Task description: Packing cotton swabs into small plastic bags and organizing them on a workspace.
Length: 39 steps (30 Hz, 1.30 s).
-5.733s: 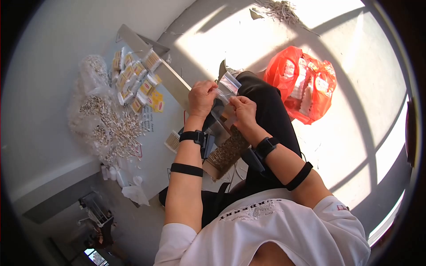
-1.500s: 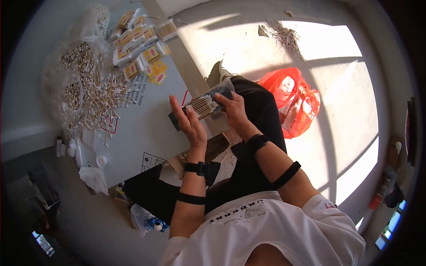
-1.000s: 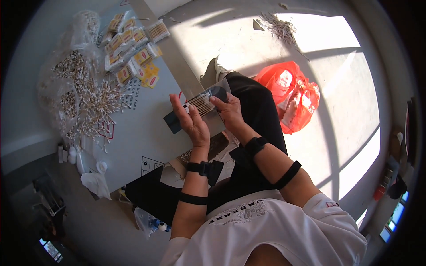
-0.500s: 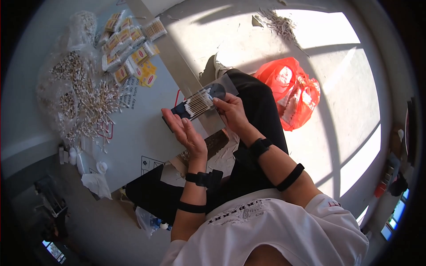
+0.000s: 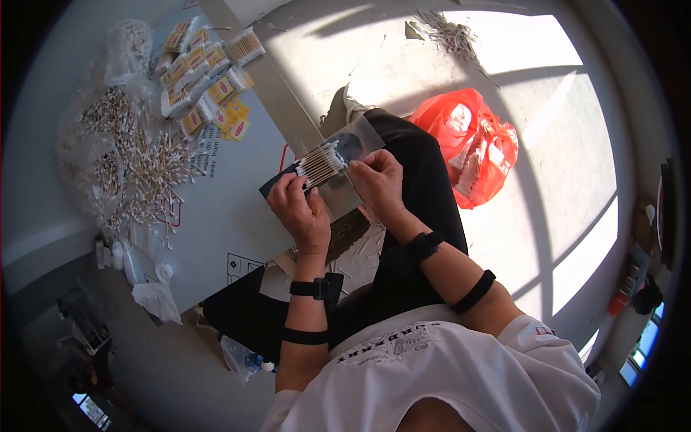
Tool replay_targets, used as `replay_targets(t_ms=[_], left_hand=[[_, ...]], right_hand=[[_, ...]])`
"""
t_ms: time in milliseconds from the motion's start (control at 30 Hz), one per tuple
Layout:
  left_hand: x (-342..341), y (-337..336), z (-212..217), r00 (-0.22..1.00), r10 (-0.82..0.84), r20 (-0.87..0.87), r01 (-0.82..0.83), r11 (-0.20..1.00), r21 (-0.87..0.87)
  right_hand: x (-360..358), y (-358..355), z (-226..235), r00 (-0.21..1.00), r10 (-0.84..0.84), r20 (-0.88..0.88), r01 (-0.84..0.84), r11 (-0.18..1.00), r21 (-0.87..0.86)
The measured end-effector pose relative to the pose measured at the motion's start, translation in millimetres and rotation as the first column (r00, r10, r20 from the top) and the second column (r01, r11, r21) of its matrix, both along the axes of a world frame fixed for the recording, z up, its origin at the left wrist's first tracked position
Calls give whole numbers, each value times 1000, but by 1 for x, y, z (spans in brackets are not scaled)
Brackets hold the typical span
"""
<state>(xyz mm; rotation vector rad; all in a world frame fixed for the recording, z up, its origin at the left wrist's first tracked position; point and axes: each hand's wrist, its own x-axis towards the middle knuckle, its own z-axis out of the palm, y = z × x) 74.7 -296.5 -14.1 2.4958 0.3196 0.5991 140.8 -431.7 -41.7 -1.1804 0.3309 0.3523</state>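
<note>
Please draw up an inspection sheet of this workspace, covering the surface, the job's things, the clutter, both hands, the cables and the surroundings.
Surface: pale grey table with printed marks.
Job's things: cotton swabs lined up in a row, with clear film and a dark board about them.
Clutter: loose swabs spilled beside a clear plastic bag; packs with yellow labels piled up; white sheet over the table edge.
Left grip: fingers bent at the row's lower-left end; firmness cannot be told.
Right grip: thumb and finger close together by the film; what they pinch is unclear.
Cables: nothing seen.
Surroundings: red plastic bag and heap of pale strips on the partly sunlit floor.
</note>
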Motion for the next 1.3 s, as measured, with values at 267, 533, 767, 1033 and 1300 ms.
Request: replay_targets(t_ms=[267, 533, 767, 1033, 1300], left_hand=[[3, 12, 0, 1000, -10, 22, 9, 998, 62], [5, 14, 4, 997, -69, -30, 72, 989, 132], [14, 15, 5, 984, -156, -90, 176, 940, 293], [18, 6, 1, 990, -43, 132, 63, 986, -154], [35, 7, -13, 974, 34, 223, 111, 789, -604]], right_hand=[[12, 13, 40, 456, 714, 531, 276, 453, -848], [20, 28, 37, 533, 796, 287, 204, 209, -956], [25, 30, 35, 502, 778, 378, 208, 315, -926], [27, 13, 38, 647, 525, 552, 291, 499, -816], [33, 6, 4, 973, 152, -172, -111, 967, 230]])
